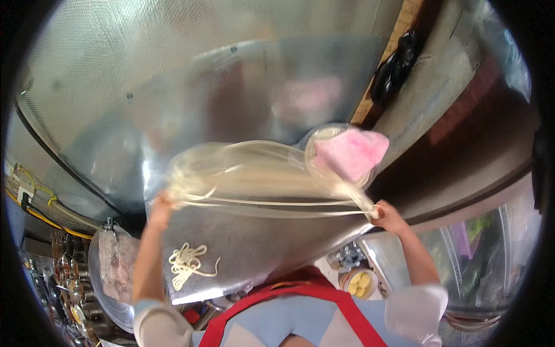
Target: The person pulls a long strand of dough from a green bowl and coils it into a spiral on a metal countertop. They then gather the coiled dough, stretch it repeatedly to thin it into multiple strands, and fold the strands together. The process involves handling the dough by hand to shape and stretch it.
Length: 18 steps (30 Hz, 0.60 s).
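Observation:
Long pale strands of noodle dough stretch between my two hands, above a steel worktop. Their upper loops are blurred by motion. On the left, my left hand grips one end, its fingers partly lost in the blur. My right hand is closed around the other end near the worktop's right edge. A loose pile of noodles lies on the worktop beside my left forearm. Behind the strands, towards the right, a pink cloth sits over a round container, whose lower part is hidden.
A steel wall rises behind the worktop. At left are a clear basin holding a pinkish-grey mass, several metal canisters and yellow cables. A tub of yellow pieces stands at right. A black plastic bundle lies farther back.

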Available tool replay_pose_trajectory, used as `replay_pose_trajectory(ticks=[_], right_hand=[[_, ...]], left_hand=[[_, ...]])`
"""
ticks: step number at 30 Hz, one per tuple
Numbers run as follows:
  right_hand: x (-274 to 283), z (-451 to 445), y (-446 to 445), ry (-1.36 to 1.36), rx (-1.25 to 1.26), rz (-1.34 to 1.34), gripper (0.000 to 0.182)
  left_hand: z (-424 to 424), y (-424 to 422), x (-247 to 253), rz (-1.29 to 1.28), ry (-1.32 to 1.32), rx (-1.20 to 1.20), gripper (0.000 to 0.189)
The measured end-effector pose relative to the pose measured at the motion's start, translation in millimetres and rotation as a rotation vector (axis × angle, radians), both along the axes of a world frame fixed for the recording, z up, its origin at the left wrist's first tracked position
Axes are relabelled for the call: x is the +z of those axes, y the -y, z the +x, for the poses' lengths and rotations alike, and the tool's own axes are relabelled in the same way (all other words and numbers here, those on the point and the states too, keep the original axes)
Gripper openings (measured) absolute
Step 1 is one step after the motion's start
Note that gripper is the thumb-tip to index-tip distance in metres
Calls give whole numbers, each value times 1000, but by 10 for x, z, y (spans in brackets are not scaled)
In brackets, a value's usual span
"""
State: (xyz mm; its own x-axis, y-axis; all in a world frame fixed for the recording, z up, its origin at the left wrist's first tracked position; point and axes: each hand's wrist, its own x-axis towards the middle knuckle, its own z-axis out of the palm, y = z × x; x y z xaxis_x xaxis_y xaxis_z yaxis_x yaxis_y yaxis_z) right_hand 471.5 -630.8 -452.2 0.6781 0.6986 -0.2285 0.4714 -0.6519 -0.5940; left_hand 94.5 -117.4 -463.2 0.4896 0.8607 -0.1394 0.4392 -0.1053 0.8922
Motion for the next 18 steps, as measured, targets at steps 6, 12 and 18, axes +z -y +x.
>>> replay_pose_trajectory(ticks=[6,12,18], right_hand=[[-376,259,323,-95,25,-383,29],[1340,-739,-601,-155,291,224,27],[876,-530,-131,-690,-131,553,33]], left_hand=[[17,-273,-761,315,-604,-224,21],[425,456,1146,239,27,-537,29],[298,309,1199,-276,586,-328,26]])
